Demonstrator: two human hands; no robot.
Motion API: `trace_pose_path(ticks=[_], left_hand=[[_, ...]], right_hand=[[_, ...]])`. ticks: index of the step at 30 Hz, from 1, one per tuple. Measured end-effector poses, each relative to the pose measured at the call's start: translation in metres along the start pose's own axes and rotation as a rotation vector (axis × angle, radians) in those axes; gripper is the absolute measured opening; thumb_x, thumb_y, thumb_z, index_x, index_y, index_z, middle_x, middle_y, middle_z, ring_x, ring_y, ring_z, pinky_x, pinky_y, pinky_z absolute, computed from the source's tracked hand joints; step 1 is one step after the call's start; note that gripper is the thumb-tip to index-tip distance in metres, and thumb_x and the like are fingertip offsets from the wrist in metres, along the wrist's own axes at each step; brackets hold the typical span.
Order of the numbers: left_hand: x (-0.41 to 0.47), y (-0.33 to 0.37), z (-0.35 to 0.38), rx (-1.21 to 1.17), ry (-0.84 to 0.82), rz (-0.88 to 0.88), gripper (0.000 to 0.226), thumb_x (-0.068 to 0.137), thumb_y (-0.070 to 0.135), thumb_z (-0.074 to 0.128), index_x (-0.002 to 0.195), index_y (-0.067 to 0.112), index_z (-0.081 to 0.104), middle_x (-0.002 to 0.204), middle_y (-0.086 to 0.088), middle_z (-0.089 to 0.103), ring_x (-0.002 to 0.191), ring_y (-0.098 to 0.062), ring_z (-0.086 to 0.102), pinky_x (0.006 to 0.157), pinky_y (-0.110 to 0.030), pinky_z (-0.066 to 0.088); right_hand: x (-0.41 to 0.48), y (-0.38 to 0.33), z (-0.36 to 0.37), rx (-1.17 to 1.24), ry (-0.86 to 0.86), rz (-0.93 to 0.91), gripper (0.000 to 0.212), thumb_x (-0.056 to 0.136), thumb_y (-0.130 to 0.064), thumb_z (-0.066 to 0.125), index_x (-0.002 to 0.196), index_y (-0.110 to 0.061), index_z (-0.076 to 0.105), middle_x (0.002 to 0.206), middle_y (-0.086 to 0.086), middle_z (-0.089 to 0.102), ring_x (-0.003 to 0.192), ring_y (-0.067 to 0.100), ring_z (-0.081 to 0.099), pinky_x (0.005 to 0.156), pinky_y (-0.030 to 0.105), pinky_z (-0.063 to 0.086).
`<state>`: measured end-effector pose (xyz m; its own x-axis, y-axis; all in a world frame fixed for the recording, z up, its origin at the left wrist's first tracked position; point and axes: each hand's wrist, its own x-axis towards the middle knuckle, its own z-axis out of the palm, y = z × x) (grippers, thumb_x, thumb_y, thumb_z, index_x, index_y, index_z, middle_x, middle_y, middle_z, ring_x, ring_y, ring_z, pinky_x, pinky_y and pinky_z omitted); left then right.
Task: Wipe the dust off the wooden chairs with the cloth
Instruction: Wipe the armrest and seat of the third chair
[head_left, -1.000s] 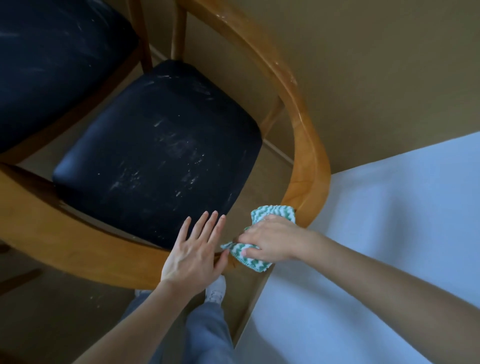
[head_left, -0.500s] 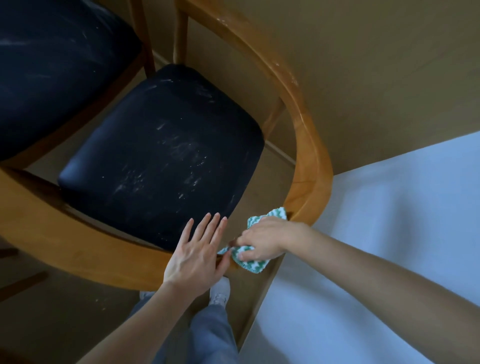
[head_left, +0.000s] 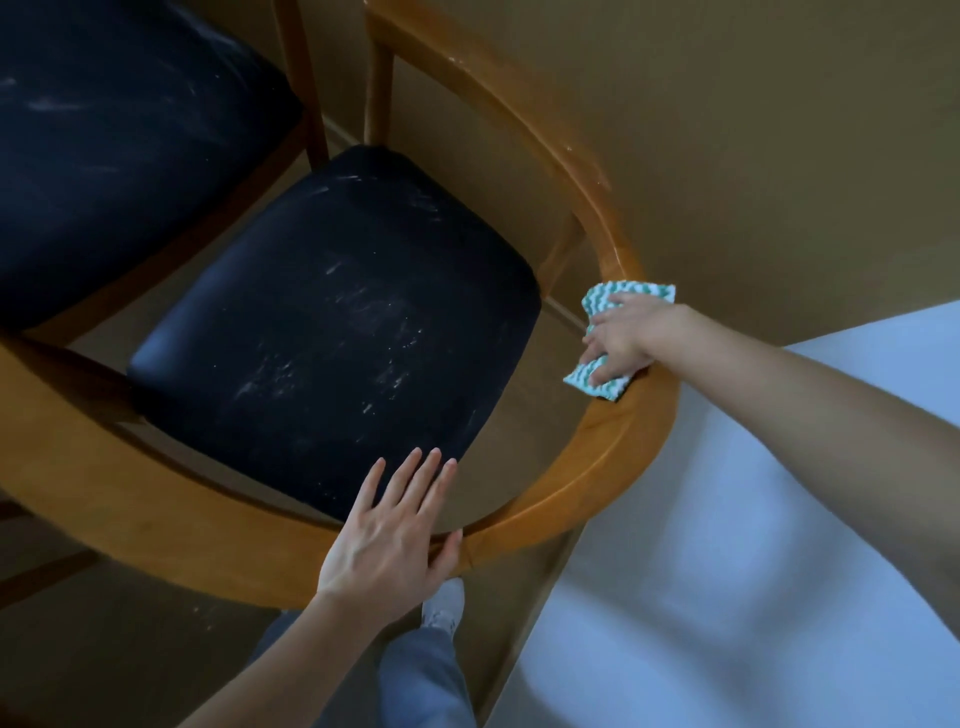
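Pressing the green-and-white cloth (head_left: 632, 292) onto the curved wooden rail (head_left: 597, 467) of the near chair (head_left: 156, 509), our right hand (head_left: 621, 338) lies on top of it, fingers spread fairly flat rather than wrapped round it. The cloth sits at the rail's right-hand bend, close to the tan wall (head_left: 727, 130). Our left hand (head_left: 389, 540) rests on the same rail nearer us, fingers straight and holding nothing. We see the chair's dark seat (head_left: 337, 322) streaked with pale dust. A second chair (head_left: 104, 130), its seat dusty too, stands just beside it at upper left.
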<state>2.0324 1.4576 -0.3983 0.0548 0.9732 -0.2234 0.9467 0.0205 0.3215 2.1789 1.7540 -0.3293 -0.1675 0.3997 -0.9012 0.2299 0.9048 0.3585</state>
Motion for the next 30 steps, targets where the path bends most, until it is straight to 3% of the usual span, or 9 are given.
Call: trace_pose_path(ticks=[5,8,12,14,17,22,24,27,30], left_hand=[[0.000,0.000,0.000,0.014,0.006,-0.002,0.064,0.085,0.049,0.039,0.134,0.011,0.051,0.139,-0.007,0.050,0.131,-0.022,0.044,0.108,-0.043,0.021],[0.001,0.000,-0.001,0.012,0.004,-0.005,0.064,0.085,0.049,0.038,0.134,0.011,0.051,0.138,-0.007,0.050,0.130,-0.022,0.045,0.108,-0.043,0.022],[0.000,0.001,-0.003,0.011,-0.009,-0.012,0.064,0.085,0.049,0.037,0.135,0.011,0.051,0.138,-0.007,0.051,0.130,-0.022,0.046,0.107,-0.043,0.022],[0.000,0.001,-0.003,0.009,-0.020,-0.014,0.065,0.085,0.050,0.037,0.135,0.011,0.050,0.138,-0.007,0.050,0.130,-0.022,0.045,0.107,-0.044,0.021],[0.000,0.000,-0.003,0.015,-0.026,-0.012,0.065,0.085,0.050,0.037,0.135,0.011,0.050,0.139,-0.008,0.050,0.130,-0.023,0.045,0.108,-0.043,0.021],[0.000,0.000,-0.003,-0.008,-0.028,-0.012,0.064,0.086,0.050,0.035,0.135,0.011,0.050,0.139,-0.008,0.050,0.131,-0.023,0.045,0.108,-0.044,0.021],[0.000,0.000,-0.002,-0.005,-0.035,-0.013,0.064,0.087,0.049,0.035,0.137,0.011,0.048,0.140,-0.007,0.049,0.132,-0.022,0.044,0.109,-0.043,0.019],[0.000,0.000,-0.003,0.001,-0.046,-0.018,0.063,0.087,0.049,0.034,0.137,0.012,0.047,0.139,-0.006,0.050,0.131,-0.022,0.045,0.111,-0.045,0.024],[0.000,0.002,-0.006,0.008,-0.069,-0.036,0.063,0.088,0.050,0.031,0.135,0.013,0.049,0.136,-0.005,0.053,0.128,-0.022,0.048,0.108,-0.046,0.030]], right_hand=[[0.032,0.027,-0.008,-0.095,0.110,0.187,0.059,0.095,-0.059,0.026,0.147,-0.032,0.028,0.157,-0.006,0.017,0.146,0.014,-0.002,0.115,0.043,-0.009],[0.033,0.015,-0.005,-0.052,0.055,0.233,0.060,0.094,-0.060,0.026,0.143,-0.027,0.040,0.155,-0.004,0.026,0.146,0.014,0.003,0.116,0.044,-0.009],[-0.002,-0.036,-0.004,0.087,-0.082,0.073,0.055,0.096,-0.054,0.026,0.139,-0.025,0.046,0.146,0.001,0.043,0.136,0.023,0.035,0.114,0.040,0.020],[-0.027,-0.070,0.000,0.178,-0.097,-0.085,0.051,0.100,-0.048,0.024,0.143,-0.024,0.040,0.146,0.001,0.042,0.133,0.025,0.040,0.108,0.039,0.030],[-0.060,-0.120,0.006,0.249,0.034,-0.272,0.044,0.104,-0.035,0.026,0.146,-0.028,0.032,0.149,-0.001,0.037,0.134,0.025,0.037,0.106,0.046,0.032],[-0.082,-0.151,0.021,0.426,0.316,-0.260,0.049,0.099,-0.049,0.026,0.140,-0.026,0.039,0.140,-0.004,0.046,0.128,0.019,0.041,0.105,0.039,0.023],[-0.079,-0.131,0.035,0.442,0.392,-0.200,0.054,0.095,-0.057,0.021,0.138,-0.031,0.043,0.139,-0.009,0.048,0.128,0.014,0.041,0.107,0.037,0.019],[-0.076,-0.099,0.059,0.471,0.587,0.020,0.081,0.080,-0.064,-0.003,0.133,-0.033,0.050,0.141,-0.009,0.048,0.136,0.012,0.034,0.113,0.036,0.008],[-0.072,-0.103,0.080,0.652,0.819,0.231,0.071,0.087,-0.060,0.010,0.134,-0.027,0.053,0.149,-0.002,0.038,0.143,0.019,0.021,0.114,0.040,-0.002]])
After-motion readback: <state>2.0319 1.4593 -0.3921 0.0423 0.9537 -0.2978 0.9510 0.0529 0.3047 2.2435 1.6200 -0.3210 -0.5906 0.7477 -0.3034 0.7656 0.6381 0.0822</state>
